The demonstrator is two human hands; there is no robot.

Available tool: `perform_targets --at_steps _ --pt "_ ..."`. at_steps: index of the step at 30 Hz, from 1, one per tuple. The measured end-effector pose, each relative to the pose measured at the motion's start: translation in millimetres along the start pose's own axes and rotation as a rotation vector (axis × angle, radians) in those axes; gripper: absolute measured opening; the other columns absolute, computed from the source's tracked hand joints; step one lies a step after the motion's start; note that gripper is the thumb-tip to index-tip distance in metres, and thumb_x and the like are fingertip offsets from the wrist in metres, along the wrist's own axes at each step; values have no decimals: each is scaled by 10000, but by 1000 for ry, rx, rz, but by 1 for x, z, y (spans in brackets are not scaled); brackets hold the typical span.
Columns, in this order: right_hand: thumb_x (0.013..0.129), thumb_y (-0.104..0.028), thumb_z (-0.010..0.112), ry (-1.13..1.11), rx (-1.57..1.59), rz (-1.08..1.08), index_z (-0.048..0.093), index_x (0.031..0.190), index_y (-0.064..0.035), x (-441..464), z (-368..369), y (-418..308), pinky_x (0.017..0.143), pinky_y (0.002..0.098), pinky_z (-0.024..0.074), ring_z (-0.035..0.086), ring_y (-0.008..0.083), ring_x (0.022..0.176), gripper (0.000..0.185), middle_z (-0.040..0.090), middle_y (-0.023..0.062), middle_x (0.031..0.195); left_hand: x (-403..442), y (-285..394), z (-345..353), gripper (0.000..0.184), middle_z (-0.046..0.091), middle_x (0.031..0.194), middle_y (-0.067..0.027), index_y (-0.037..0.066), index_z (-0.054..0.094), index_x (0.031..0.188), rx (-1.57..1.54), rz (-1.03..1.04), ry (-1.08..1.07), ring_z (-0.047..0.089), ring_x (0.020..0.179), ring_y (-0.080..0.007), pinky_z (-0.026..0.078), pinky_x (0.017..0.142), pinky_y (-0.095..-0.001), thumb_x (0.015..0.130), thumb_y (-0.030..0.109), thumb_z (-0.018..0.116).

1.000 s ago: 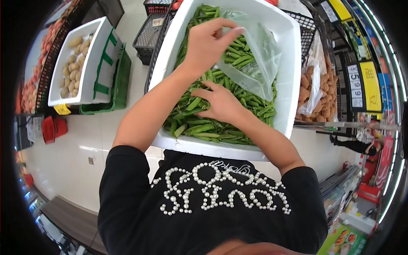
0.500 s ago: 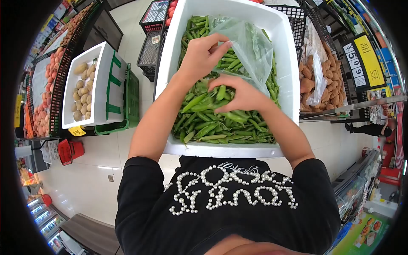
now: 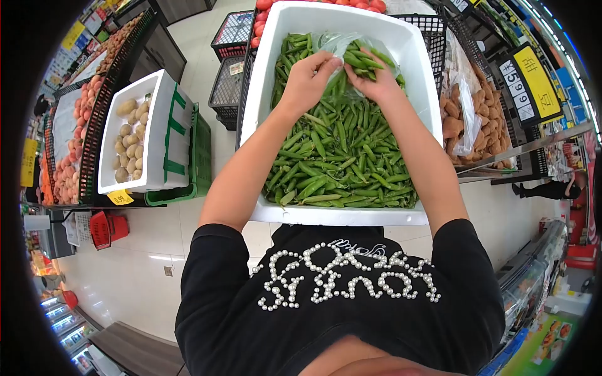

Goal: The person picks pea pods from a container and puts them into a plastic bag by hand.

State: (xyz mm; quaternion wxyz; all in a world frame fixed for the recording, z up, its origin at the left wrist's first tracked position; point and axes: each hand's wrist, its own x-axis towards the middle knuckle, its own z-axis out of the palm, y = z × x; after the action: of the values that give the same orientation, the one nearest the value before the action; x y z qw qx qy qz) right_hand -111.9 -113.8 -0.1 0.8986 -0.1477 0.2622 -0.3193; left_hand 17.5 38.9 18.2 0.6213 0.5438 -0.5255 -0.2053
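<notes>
Green pea pods (image 3: 342, 156) fill a white foam box (image 3: 266, 75) in front of me. Over the far part of the heap, my left hand (image 3: 308, 80) pinches the edge of a clear plastic bag (image 3: 337, 45). My right hand (image 3: 381, 83) is beside it, at the bag's mouth, with fingers curled round a handful of pea pods (image 3: 362, 61). Part of the bag lies behind this handful, so I cannot tell how far the pods are inside it.
A white box of potatoes (image 3: 130, 147) stands left, on a green crate (image 3: 200, 150). Black crates (image 3: 227, 81) and red tomatoes (image 3: 360, 5) are beyond my box. Brown root vegetables (image 3: 483, 119) and a yellow price sign (image 3: 540, 84) stand right.
My right hand has lifted a handful of pea pods from the heap up and away to the bag. The bag, spread out before, is now bunched near my left hand, which still pinches it.
</notes>
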Motion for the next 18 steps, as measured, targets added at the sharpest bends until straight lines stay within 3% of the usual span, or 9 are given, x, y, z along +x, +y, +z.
perform_targets --at_steps 2,4,9,12,14,16,18 --pt "904 -172 677 -69 3 -69 594 1112 -69 6 15 8 865 441 544 608 250 966 247 626 145 1072 0 -3 1 242 536 689 9 -20 668 1036 -78 -16 28 446 654 -83 375 593 -251 981 211 620" --pt "886 -159 696 -64 -254 -193 570 1116 -116 -10 24 35 861 390 510 598 214 967 265 625 72 1028 -1 0 2 237 548 700 27 -17 672 1046 -189 -38 85 470 668 -80 382 603 -243 984 205 619" --pt "908 -142 651 -12 -643 13 564 1132 -108 -11 30 44 833 403 522 605 205 928 243 613 54 1018 -2 3 -4 221 494 638 75 12 694 1046 -407 -79 98 369 517 -1 264 447 -204 991 213 622" --pt "910 -134 633 81 -589 -142 563 1167 -101 4 34 26 811 444 532 621 211 942 268 620 66 1030 -6 15 -4 225 477 624 79 2 700 1031 -376 -84 17 363 513 -2 263 450 -206 993 208 618" --pt "894 -149 651 67 -333 -451 595 1134 -62 14 37 13 775 441 537 636 214 952 262 656 89 1009 -9 23 -4 208 440 618 82 15 695 1024 -389 -90 -9 326 502 -2 226 441 -213 1004 200 602" --pt "886 -147 640 181 -1011 -853 617 1093 -51 30 24 -15 767 439 539 651 241 932 229 671 108 994 -11 23 -3 199 439 612 82 18 701 1024 -422 -102 -6 322 495 -4 223 441 -213 1003 191 603" --pt "888 -154 633 184 -1541 -974 624 1081 -53 32 18 -40 767 443 538 653 250 925 217 674 116 992 -9 20 -6 199 474 604 81 12 718 1030 -469 -119 30 353 493 -9 255 449 -206 990 181 622"
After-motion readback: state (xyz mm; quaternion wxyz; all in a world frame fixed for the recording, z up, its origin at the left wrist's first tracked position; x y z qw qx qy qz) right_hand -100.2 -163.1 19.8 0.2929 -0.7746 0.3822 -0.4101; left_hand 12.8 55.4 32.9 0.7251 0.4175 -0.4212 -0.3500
